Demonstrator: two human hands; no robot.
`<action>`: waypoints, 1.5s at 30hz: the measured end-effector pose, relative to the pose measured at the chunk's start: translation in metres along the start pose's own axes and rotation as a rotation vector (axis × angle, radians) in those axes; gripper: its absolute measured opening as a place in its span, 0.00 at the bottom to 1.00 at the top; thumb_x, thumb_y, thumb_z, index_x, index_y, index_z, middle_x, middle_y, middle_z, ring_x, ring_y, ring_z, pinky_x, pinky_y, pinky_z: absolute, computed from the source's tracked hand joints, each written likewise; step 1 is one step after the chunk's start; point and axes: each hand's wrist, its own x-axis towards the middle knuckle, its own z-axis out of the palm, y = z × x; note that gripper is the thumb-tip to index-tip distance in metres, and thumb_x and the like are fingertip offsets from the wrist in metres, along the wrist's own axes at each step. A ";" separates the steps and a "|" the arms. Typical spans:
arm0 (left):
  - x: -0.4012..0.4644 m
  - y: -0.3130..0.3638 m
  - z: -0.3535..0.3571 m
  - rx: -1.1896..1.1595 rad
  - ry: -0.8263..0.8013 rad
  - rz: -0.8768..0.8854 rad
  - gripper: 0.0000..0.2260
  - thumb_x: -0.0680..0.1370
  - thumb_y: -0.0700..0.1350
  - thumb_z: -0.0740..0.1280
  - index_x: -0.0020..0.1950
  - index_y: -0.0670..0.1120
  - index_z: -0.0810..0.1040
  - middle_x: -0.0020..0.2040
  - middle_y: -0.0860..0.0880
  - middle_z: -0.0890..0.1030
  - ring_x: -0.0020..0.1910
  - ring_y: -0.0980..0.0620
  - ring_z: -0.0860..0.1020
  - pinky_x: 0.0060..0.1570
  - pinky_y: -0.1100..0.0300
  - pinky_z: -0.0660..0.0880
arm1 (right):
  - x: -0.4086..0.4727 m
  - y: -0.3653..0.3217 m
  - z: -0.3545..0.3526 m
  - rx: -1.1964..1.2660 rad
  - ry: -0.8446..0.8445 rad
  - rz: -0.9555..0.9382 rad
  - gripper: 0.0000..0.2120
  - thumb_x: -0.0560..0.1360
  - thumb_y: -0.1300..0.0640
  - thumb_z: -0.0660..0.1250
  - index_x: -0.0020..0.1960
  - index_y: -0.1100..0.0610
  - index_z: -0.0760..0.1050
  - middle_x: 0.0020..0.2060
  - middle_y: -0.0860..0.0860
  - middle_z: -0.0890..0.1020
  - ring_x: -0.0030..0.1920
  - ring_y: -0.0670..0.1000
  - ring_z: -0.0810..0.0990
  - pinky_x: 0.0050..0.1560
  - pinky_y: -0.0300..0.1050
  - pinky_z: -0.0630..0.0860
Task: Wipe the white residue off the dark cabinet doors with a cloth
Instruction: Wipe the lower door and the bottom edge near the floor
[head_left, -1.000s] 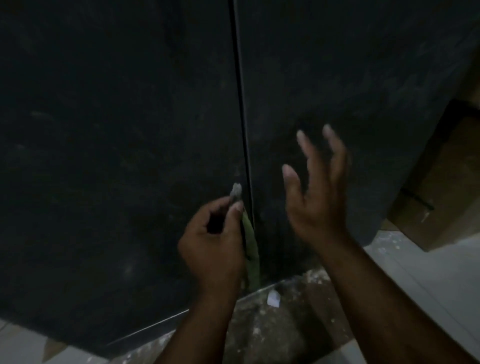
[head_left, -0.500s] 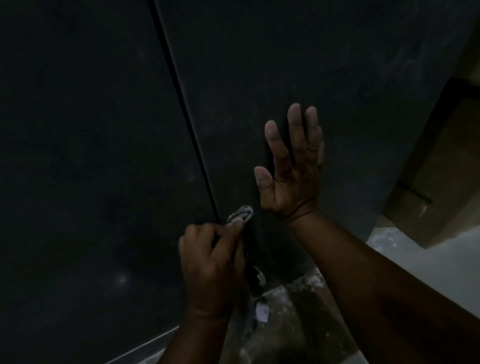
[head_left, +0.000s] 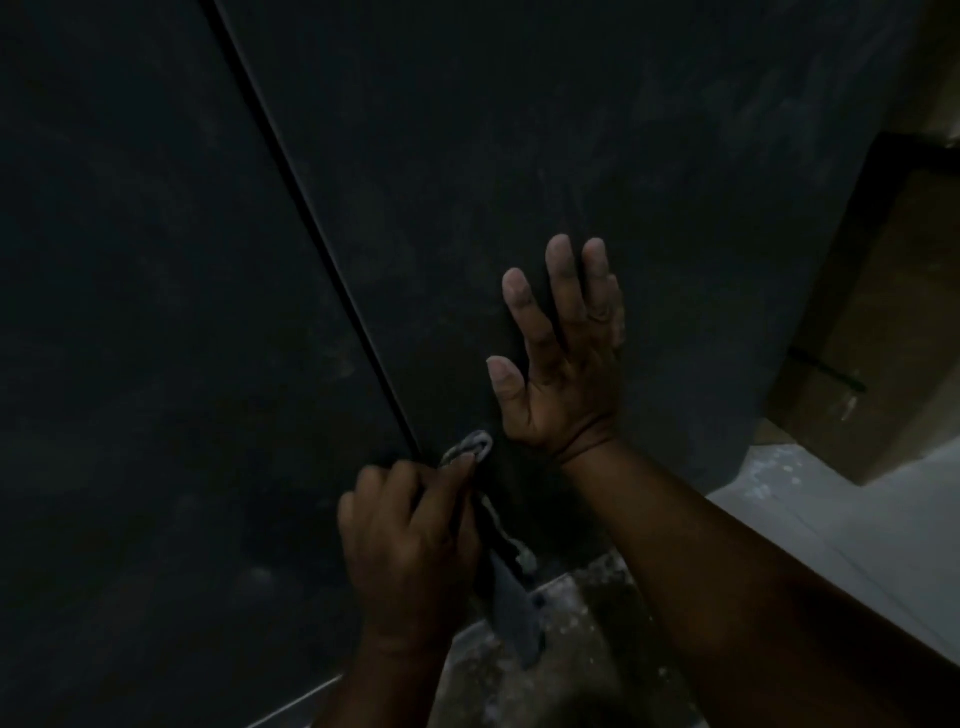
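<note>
Now the right hand (head_left: 563, 358) is lying flat on the right door (head_left: 571, 156), fingers spread, after hovering; the left hand (head_left: 410, 530) is pinching the cloth (head_left: 475, 447) at the seam (head_left: 332, 270), just below the right thumb, so wiping can likely proceed there.

Dim unfinished home interior, dark cabinet doors (head_left: 519, 156), plaster-spattered floor (head_left: 597, 649), bare wooden panel (head_left: 883, 338)

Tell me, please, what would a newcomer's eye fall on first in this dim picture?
Probably the right hand, spread flat with straight fingers against the dark right-hand cabinet door at centre. Just below it, the left hand pinches a crumpled grey cloth at the thin vertical gap between the doors. At far right, a brown cardboard box catches the light.
</note>
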 end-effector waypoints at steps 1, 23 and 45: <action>0.001 -0.004 -0.004 0.008 0.021 0.004 0.07 0.75 0.40 0.75 0.51 0.45 0.89 0.37 0.46 0.77 0.36 0.43 0.71 0.37 0.51 0.64 | -0.005 0.000 0.000 -0.006 -0.003 0.011 0.29 0.80 0.42 0.55 0.79 0.52 0.59 0.79 0.60 0.58 0.82 0.58 0.47 0.79 0.64 0.52; 0.044 -0.040 -0.050 0.003 0.281 -0.042 0.04 0.79 0.44 0.75 0.51 0.47 0.88 0.43 0.47 0.82 0.38 0.44 0.73 0.39 0.48 0.69 | -0.046 -0.091 0.017 0.054 0.053 0.489 0.34 0.83 0.46 0.56 0.80 0.67 0.58 0.80 0.68 0.54 0.81 0.69 0.49 0.76 0.73 0.55; 0.021 -0.073 -0.086 0.031 0.305 -0.102 0.05 0.79 0.39 0.73 0.52 0.44 0.89 0.46 0.44 0.84 0.39 0.43 0.75 0.40 0.47 0.71 | -0.020 -0.158 0.034 0.042 0.077 0.323 0.32 0.83 0.48 0.57 0.81 0.63 0.55 0.80 0.64 0.57 0.82 0.67 0.51 0.79 0.70 0.50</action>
